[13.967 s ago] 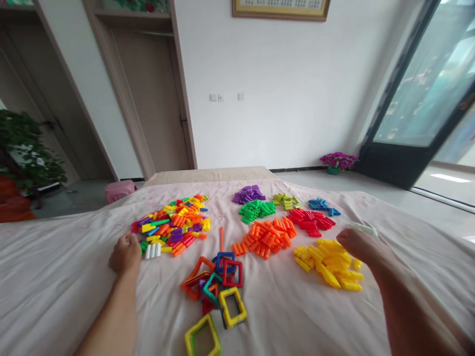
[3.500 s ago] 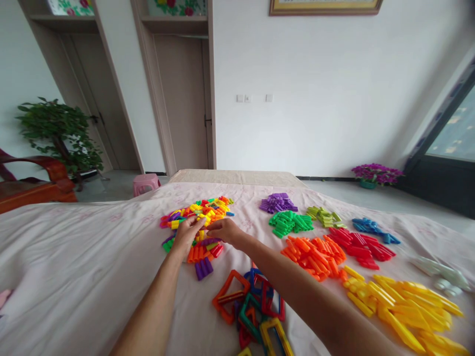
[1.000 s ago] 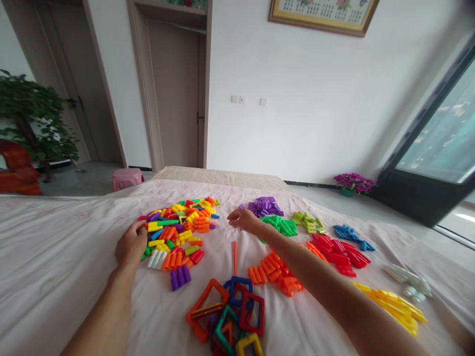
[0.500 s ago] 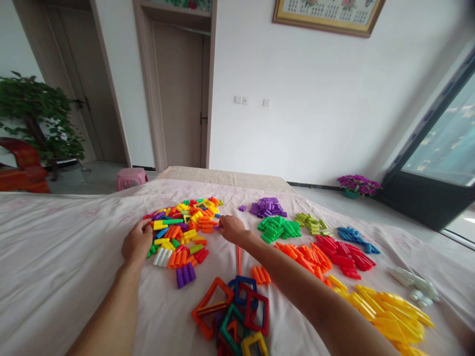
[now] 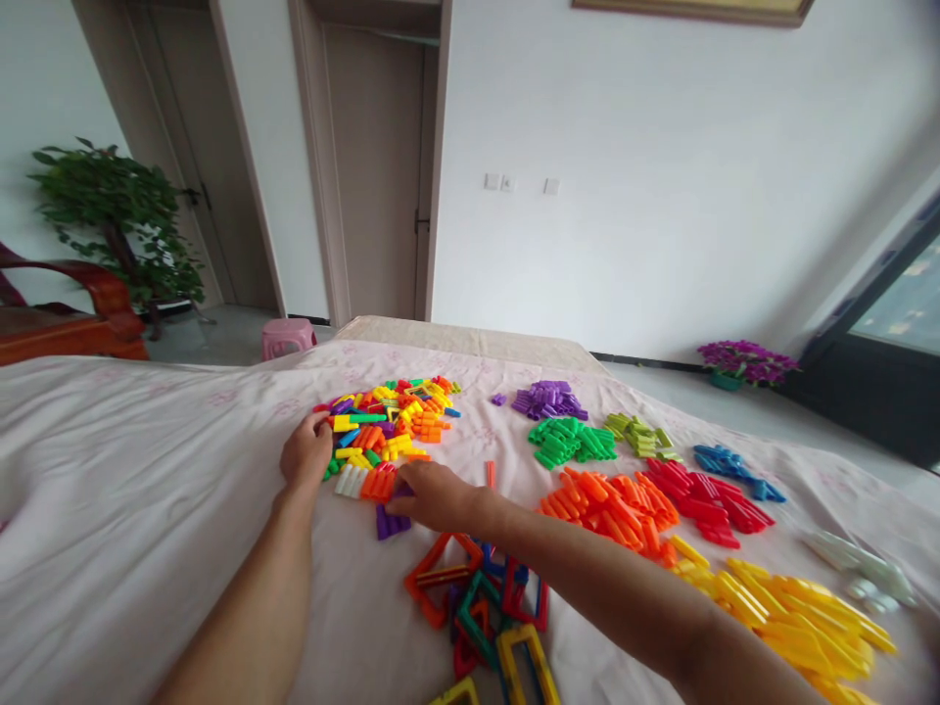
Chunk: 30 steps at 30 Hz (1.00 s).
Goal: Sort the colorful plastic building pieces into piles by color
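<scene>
My left hand (image 5: 306,450) is closed at the left edge of a mixed pile of coloured plastic pieces (image 5: 397,416), its fingertips pinching a red piece joined to yellow and green ones. My right hand (image 5: 426,496) reaches over the near side of that pile, beside orange tubes (image 5: 378,483) and above purple tubes (image 5: 392,526); its fingers are curled and what they hold, if anything, is hidden. White tubes (image 5: 351,481) lie between the hands. Square and triangular frames (image 5: 477,607) in several colours lie below my right hand.
On the cloth-covered surface (image 5: 242,441), sorted piles lie to the right: purple (image 5: 549,400), green (image 5: 573,442), olive (image 5: 640,437), blue (image 5: 734,472), red (image 5: 709,501), orange (image 5: 613,504), yellow (image 5: 793,617) and white (image 5: 863,566). A pink stool (image 5: 288,337) stands beyond.
My right hand has moved from the pile's right side toward me and to the left, over the near tubes. My left hand stays at the pile's left edge. The view has shifted slightly.
</scene>
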{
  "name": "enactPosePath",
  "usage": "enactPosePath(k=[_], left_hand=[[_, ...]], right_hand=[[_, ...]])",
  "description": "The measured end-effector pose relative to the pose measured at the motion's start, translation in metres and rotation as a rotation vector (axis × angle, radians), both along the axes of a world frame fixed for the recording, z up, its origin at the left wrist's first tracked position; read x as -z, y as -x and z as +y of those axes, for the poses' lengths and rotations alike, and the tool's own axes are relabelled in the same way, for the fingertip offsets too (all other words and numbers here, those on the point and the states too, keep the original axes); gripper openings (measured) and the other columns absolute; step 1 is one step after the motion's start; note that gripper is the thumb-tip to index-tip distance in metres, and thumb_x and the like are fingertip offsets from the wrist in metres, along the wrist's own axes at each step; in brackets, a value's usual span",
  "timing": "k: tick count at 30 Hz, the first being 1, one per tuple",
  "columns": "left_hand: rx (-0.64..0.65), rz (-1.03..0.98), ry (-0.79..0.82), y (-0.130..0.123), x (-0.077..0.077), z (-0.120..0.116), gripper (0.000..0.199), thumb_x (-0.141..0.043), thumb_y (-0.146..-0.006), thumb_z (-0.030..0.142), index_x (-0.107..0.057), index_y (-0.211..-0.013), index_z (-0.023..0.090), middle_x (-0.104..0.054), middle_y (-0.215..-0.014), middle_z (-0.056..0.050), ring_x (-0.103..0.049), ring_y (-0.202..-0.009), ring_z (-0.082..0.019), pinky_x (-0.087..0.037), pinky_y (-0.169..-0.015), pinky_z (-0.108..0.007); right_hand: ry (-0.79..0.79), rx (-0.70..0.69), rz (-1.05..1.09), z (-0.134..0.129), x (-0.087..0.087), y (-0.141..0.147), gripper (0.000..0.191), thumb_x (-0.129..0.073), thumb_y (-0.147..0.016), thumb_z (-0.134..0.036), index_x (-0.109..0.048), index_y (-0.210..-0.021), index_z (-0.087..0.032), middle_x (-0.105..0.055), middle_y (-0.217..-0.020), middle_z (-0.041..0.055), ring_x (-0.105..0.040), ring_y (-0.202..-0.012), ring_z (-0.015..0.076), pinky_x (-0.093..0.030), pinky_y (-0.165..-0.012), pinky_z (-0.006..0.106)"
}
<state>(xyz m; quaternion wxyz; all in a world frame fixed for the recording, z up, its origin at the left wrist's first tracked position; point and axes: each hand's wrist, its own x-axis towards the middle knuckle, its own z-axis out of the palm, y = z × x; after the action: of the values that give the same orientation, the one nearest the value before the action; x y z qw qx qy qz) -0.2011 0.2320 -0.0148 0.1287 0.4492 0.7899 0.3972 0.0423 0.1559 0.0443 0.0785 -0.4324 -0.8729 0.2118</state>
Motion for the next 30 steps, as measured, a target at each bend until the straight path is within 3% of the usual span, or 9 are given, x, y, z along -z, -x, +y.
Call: enactPosePath(k=[2,5,11,13,16,21,24,27,30], left_hand=[[0.003,0.001,-0.004,0.000,0.000,0.000,0.045,-0.045,-0.090,0.041,-0.067,-0.127,0.027,-0.068,-0.125,-0.010,-0.061,-0.113,-0.033,-0.048,-0.094,-0.043],[0.004,0.003,0.001,0.000,-0.001,-0.001,0.044,-0.045,-0.090,0.041,-0.067,-0.126,0.028,-0.068,-0.126,-0.011,-0.062,-0.112,-0.034,-0.048,-0.093,-0.044],[0.008,0.002,0.018,-0.002,-0.004,-0.003,0.044,-0.044,-0.090,0.038,-0.067,-0.126,0.027,-0.068,-0.124,-0.012,-0.062,-0.111,-0.035,-0.048,-0.092,-0.045],[0.007,-0.001,0.021,-0.002,-0.004,-0.003,0.045,-0.044,-0.090,0.039,-0.067,-0.126,0.027,-0.068,-0.124,-0.012,-0.062,-0.111,-0.035,-0.048,-0.092,-0.045],[0.007,-0.003,0.024,-0.001,-0.003,-0.002,0.045,-0.045,-0.089,0.040,-0.067,-0.126,0.027,-0.068,-0.124,-0.012,-0.062,-0.111,-0.035,-0.048,-0.093,-0.045],[0.003,-0.001,0.033,-0.001,-0.002,-0.001,0.045,-0.044,-0.090,0.039,-0.066,-0.127,0.028,-0.067,-0.127,-0.010,-0.061,-0.113,-0.035,-0.048,-0.094,-0.046],[-0.001,-0.001,0.035,0.000,-0.001,0.000,0.045,-0.043,-0.090,0.040,-0.066,-0.127,0.028,-0.067,-0.127,-0.010,-0.061,-0.113,-0.035,-0.049,-0.093,-0.046],[-0.004,0.002,0.039,0.000,-0.001,0.000,0.045,-0.043,-0.090,0.041,-0.066,-0.127,0.028,-0.067,-0.127,-0.010,-0.062,-0.112,-0.036,-0.049,-0.092,-0.047],[-0.007,0.004,0.043,-0.001,-0.001,0.001,0.046,-0.042,-0.090,0.040,-0.066,-0.127,0.028,-0.067,-0.127,-0.011,-0.062,-0.112,-0.036,-0.049,-0.091,-0.047]], right_hand=[[-0.038,0.017,-0.069,-0.003,0.001,0.005,0.038,-0.073,-0.079,-0.048,-0.069,-0.100,-0.017,-0.071,-0.101,0.0082,-0.064,-0.085,0.0198,-0.039,-0.062,0.024],[-0.048,0.010,-0.107,-0.006,0.000,0.009,0.041,-0.076,-0.075,-0.048,-0.069,-0.099,-0.016,-0.070,-0.101,0.0092,-0.063,-0.085,0.0203,-0.037,-0.059,0.024],[0.178,0.034,0.033,-0.008,-0.005,-0.006,0.034,-0.079,-0.070,-0.033,-0.068,-0.099,-0.019,-0.070,-0.089,0.0002,-0.062,-0.076,0.0138,-0.038,-0.056,0.019],[0.210,0.086,0.131,0.002,-0.006,-0.026,0.031,-0.074,-0.074,-0.027,-0.069,-0.103,-0.020,-0.071,-0.089,-0.0004,-0.062,-0.075,0.0126,-0.041,-0.058,0.018],[0.118,0.242,0.172,0.031,-0.012,-0.069,0.023,-0.067,-0.078,-0.019,-0.072,-0.100,-0.018,-0.073,-0.087,0.0010,-0.065,-0.076,0.0133,-0.044,-0.063,0.019],[-0.178,0.571,-0.088,0.091,-0.033,-0.155,0.019,-0.066,-0.081,-0.020,-0.074,-0.097,-0.016,-0.074,-0.093,0.0056,-0.067,-0.089,0.0187,-0.043,-0.071,0.022],[-0.260,0.752,-0.148,0.113,-0.048,-0.198,0.027,-0.060,-0.085,-0.019,-0.072,-0.108,-0.013,-0.071,-0.108,0.0137,-0.065,-0.103,0.0243,-0.044,-0.079,0.026],[-0.324,0.898,-0.188,0.122,-0.057,-0.222,0.041,-0.053,-0.087,-0.017,-0.063,-0.126,-0.009,-0.061,-0.127,0.0224,-0.060,-0.114,0.0300,-0.044,-0.085,0.033],[-0.358,0.944,-0.256,0.121,-0.051,-0.218,0.039,-0.053,-0.087,-0.017,-0.066,-0.124,-0.014,-0.059,-0.131,0.0201,-0.056,-0.119,0.0330,-0.045,-0.085,0.035]])
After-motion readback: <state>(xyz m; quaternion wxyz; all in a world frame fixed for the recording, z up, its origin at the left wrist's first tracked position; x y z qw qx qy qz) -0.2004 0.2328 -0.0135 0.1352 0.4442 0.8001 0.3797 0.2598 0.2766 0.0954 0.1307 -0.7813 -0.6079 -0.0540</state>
